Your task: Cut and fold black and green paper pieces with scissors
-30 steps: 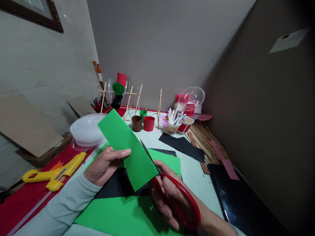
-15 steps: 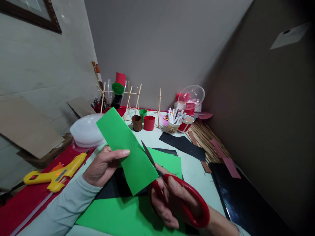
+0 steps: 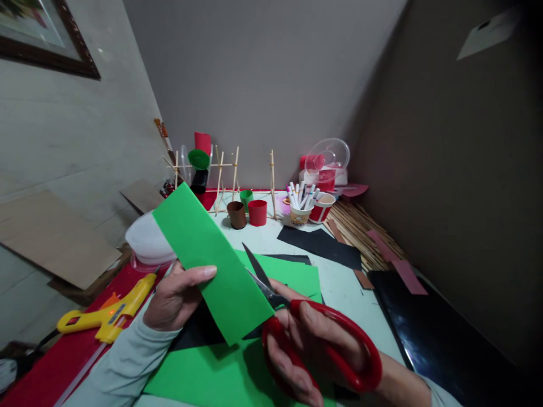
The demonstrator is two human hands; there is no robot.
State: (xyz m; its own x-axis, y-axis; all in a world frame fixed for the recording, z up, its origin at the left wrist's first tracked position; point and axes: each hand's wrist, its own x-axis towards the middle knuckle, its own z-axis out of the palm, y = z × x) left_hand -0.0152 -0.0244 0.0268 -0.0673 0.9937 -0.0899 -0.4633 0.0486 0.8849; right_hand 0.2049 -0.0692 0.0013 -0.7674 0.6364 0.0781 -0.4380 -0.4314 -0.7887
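A bright green foam sheet strip [image 3: 212,260] is pinched in my left hand [image 3: 180,291], thumb on its face and the other fingers mostly hidden behind. Red-handled scissors [image 3: 265,277] are gripped by my right hand [image 3: 305,345], with fingers through the handle loops. The blades stand apart beside the strip's right edge, one tip close to it; I cannot tell whether they touch. Beneath both hands lie a larger green sheet [image 3: 199,367] and a black sheet [image 3: 199,328]. Another green piece [image 3: 297,277] lies behind the scissors.
A yellow glue gun [image 3: 112,311] rests at left on red cloth, by a white plastic tub [image 3: 146,240]. Small brown [image 3: 236,215] and red cups [image 3: 257,213], a stick frame [image 3: 220,175] and a marker cup [image 3: 300,215] stand behind. Wooden sticks [image 3: 365,234] lie at right.
The scissors have shifted slightly right and backed off from the strip's edge, showing more of both blades. The left hand still holds the strip. The view has shifted a little.
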